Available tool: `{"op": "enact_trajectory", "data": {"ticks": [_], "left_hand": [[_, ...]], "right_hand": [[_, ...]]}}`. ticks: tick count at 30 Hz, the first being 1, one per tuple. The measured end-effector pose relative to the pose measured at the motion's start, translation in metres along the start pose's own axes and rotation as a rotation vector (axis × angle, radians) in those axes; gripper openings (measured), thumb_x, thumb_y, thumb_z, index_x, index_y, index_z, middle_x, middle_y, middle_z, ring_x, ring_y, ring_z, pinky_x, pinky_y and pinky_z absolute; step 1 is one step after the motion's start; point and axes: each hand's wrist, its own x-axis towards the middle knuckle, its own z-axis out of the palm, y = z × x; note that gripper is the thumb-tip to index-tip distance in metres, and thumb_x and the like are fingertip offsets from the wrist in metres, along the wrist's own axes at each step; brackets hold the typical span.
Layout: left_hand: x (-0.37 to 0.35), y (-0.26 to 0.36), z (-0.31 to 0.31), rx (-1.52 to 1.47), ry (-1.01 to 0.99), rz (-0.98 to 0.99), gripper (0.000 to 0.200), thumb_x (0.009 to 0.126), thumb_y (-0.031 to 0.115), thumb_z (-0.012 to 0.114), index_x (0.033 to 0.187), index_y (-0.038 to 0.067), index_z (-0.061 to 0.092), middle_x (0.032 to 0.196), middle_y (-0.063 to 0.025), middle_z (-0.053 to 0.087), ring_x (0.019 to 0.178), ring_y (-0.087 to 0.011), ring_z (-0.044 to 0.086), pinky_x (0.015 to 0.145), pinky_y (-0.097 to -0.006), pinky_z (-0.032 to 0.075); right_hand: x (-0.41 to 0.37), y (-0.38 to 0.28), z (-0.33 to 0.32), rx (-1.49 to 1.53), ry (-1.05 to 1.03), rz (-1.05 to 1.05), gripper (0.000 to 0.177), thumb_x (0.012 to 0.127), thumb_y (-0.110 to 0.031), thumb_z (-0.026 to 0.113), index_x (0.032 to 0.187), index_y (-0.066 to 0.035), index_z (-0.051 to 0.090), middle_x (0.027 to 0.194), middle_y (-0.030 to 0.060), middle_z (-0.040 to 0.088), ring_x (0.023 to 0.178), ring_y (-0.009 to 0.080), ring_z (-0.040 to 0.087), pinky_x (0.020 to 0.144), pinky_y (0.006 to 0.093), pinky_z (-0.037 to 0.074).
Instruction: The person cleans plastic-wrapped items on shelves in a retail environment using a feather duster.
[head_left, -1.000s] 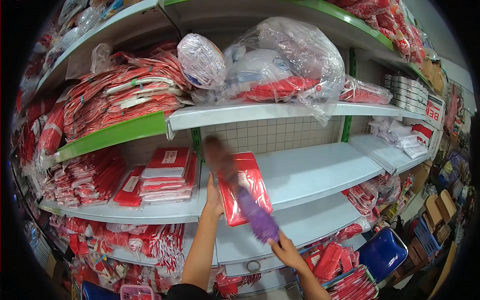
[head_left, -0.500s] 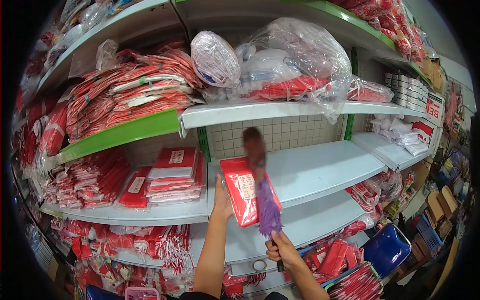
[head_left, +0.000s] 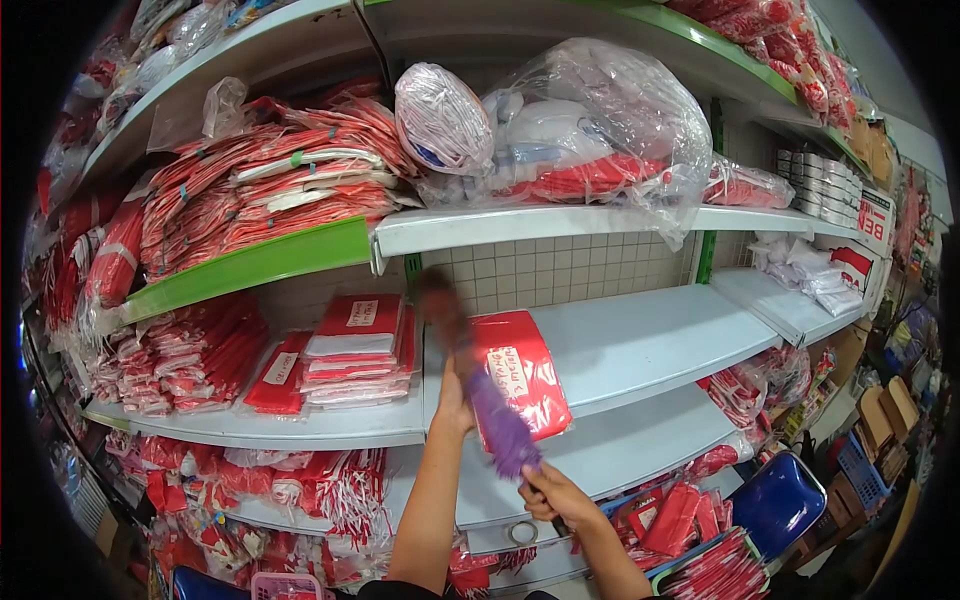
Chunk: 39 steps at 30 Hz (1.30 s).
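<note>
My left hand (head_left: 455, 402) grips the left edge of a flat red packet (head_left: 541, 388) in clear plastic, with a handwritten white label. The packet is tilted in front of the middle shelf (head_left: 640, 335). My right hand (head_left: 556, 498) is closed around the handle of a fluffy duster (head_left: 508, 425), purple near the hand and brown toward the blurred tip. The duster slants up to the left across the packet's left side and covers part of it. The fingers of my left hand are partly hidden behind the packet and duster.
Left on the same shelf stands a stack of red and white packets (head_left: 357, 350). Red bundles (head_left: 300, 180) and a large clear plastic bag (head_left: 610, 120) fill the shelf above. A blue chair back (head_left: 780, 505) and a basket of red packets (head_left: 715, 570) stand at lower right.
The duster has swung left across the packet, its tip now near the shelf's left upright. The packet and my left hand sit slightly farther right in view.
</note>
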Motion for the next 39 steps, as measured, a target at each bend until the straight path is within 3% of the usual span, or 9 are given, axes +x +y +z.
{"op": "enact_trajectory", "data": {"ticks": [19,20,22,25,29,30,33,35,39], "left_hand": [[0.005,0.005,-0.01,-0.231,-0.131,-0.116,0.07,0.084,0.064,0.033,0.121,0.006,0.048,0.119,-0.0163,0.053,0.11,-0.0319,0.051,0.096,-0.0501,0.038],[0.022,0.001,-0.02,-0.431,-0.766,-0.239,0.072,0.084,0.064,0.032,0.123,0.006,0.046,0.123,-0.017,0.051,0.112,-0.0328,0.049,0.097,-0.0492,0.036],[0.029,-0.001,-0.022,-0.521,-1.09,-0.297,0.073,0.084,0.065,0.031,0.126,0.006,0.043,0.127,-0.0178,0.047,0.115,-0.0339,0.047,0.099,-0.0487,0.034],[0.009,0.003,-0.02,-0.21,-0.147,-0.103,0.072,0.085,0.064,0.031,0.127,0.007,0.042,0.128,-0.0182,0.046,0.116,-0.0345,0.046,0.099,-0.05,0.033],[0.008,0.004,-0.018,-0.25,-0.16,-0.124,0.073,0.085,0.064,0.03,0.128,0.006,0.042,0.126,-0.0175,0.048,0.115,-0.0332,0.047,0.099,-0.0502,0.034],[0.019,0.003,-0.027,-0.435,-0.694,-0.268,0.073,0.083,0.065,0.032,0.124,0.006,0.045,0.123,-0.017,0.05,0.112,-0.032,0.049,0.098,-0.0489,0.035],[0.045,-0.013,-0.077,-0.992,-0.447,-0.324,0.072,0.083,0.065,0.033,0.122,0.006,0.047,0.116,-0.0156,0.055,0.104,-0.0307,0.053,0.094,-0.0466,0.04],[0.01,0.0,-0.024,-0.243,-0.236,-0.056,0.072,0.084,0.065,0.032,0.122,0.006,0.047,0.115,-0.0152,0.056,0.102,-0.031,0.054,0.092,-0.0466,0.041],[0.014,0.002,-0.028,-0.336,-0.352,-0.119,0.069,0.083,0.065,0.034,0.119,0.008,0.049,0.11,-0.0153,0.058,0.097,-0.0305,0.056,0.087,-0.0476,0.044]], "right_hand": [[-0.036,0.111,-0.049,-0.542,0.509,-0.374,0.02,0.094,-0.029,0.045,0.102,-0.012,0.036,0.06,0.0006,0.043,0.043,0.0087,0.038,0.036,0.0221,0.031],[-0.039,0.113,-0.053,-0.789,0.479,-0.495,0.018,0.094,-0.027,0.045,0.101,-0.012,0.036,0.06,-0.0004,0.042,0.043,0.0075,0.038,0.036,0.0213,0.03],[-0.044,0.11,-0.05,-1.023,0.494,-0.628,0.018,0.094,-0.025,0.046,0.102,-0.011,0.037,0.06,0.0003,0.042,0.044,0.0075,0.038,0.037,0.0222,0.031],[-0.044,0.12,-0.048,-0.795,0.642,-0.54,0.025,0.092,-0.022,0.049,0.109,-0.007,0.038,0.059,0.0065,0.047,0.046,0.0128,0.043,0.041,0.0281,0.036],[-0.039,0.138,-0.056,-0.681,0.628,-0.348,0.041,0.089,-0.02,0.051,0.123,-0.002,0.035,0.064,0.0178,0.052,0.049,0.0235,0.05,0.048,0.037,0.04],[-0.043,0.132,-0.052,-0.905,0.581,-0.445,0.04,0.09,-0.02,0.05,0.122,-0.003,0.036,0.063,0.0171,0.053,0.048,0.0227,0.049,0.046,0.0363,0.039],[-0.054,0.1,-0.032,-1.064,0.558,-0.46,0.035,0.09,-0.02,0.05,0.117,0.0,0.039,0.064,0.0179,0.055,0.052,0.0282,0.054,0.049,0.0378,0.041],[-0.053,0.093,-0.027,-0.857,0.66,-0.438,0.031,0.088,-0.02,0.051,0.109,0.002,0.043,0.066,0.0222,0.058,0.059,0.039,0.058,0.054,0.0416,0.043],[-0.046,0.099,-0.038,-0.957,0.595,-0.384,0.032,0.089,-0.02,0.052,0.111,0.001,0.044,0.068,0.0212,0.059,0.063,0.0369,0.06,0.056,0.0412,0.043]]}}
